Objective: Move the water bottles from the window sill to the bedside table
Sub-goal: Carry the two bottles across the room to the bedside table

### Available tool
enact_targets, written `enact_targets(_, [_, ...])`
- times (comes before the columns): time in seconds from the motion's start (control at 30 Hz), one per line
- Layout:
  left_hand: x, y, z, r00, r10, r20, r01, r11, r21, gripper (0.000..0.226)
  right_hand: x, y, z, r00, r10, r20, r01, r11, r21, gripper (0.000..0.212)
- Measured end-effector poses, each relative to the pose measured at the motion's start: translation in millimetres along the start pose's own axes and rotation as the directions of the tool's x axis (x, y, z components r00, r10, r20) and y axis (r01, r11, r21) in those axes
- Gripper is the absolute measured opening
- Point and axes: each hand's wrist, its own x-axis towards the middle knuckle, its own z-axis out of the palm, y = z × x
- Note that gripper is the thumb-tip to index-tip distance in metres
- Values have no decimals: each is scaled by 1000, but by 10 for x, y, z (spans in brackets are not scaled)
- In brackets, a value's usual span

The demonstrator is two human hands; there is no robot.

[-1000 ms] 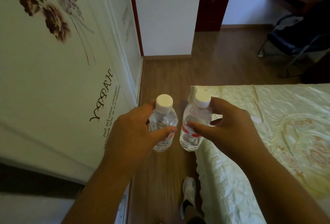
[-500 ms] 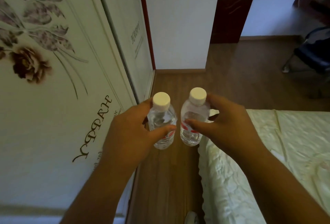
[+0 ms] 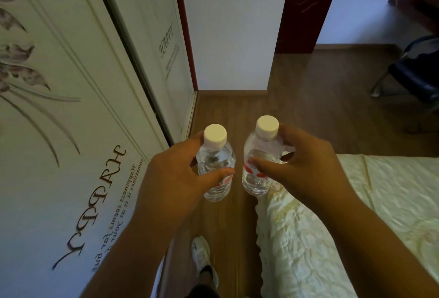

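Two small clear water bottles with white caps and red-and-white labels are held upright side by side in front of me. My left hand [image 3: 175, 174] is wrapped around the left bottle [image 3: 215, 155]. My right hand [image 3: 306, 167] grips the right bottle [image 3: 260, 152], thumb across its label. Both bottles hang over the wooden floor [image 3: 237, 117], above the narrow gap between wardrobe and bed. Neither a window sill nor a bedside table is in view.
A white sliding wardrobe [image 3: 71, 131] with flower prints and "HAPPY" lettering runs along the left. A bed with a cream quilted cover [image 3: 344, 226] fills the lower right. A dark chair [image 3: 418, 72] stands far right, a dark red door frame [image 3: 301, 7] ahead. My white shoe [image 3: 202, 255] is below.
I have walked forward along the gap between wardrobe and bed; the bed corner has slid down and right in view. Both hands keep the same grip on the bottles.
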Motion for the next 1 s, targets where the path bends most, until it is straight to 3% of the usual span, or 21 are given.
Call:
enact_targets(0.57, [2247,-846,-381,996,51,75,-51,999,1,66,2003,-390,548,993,20,-116,-26,998,-49,67])
enact_targets(1.0, [3293,-1255,-362,992,52,113,-49,998,-31,68,3031,-293,812,994,58,-89,-60,998,-17,64])
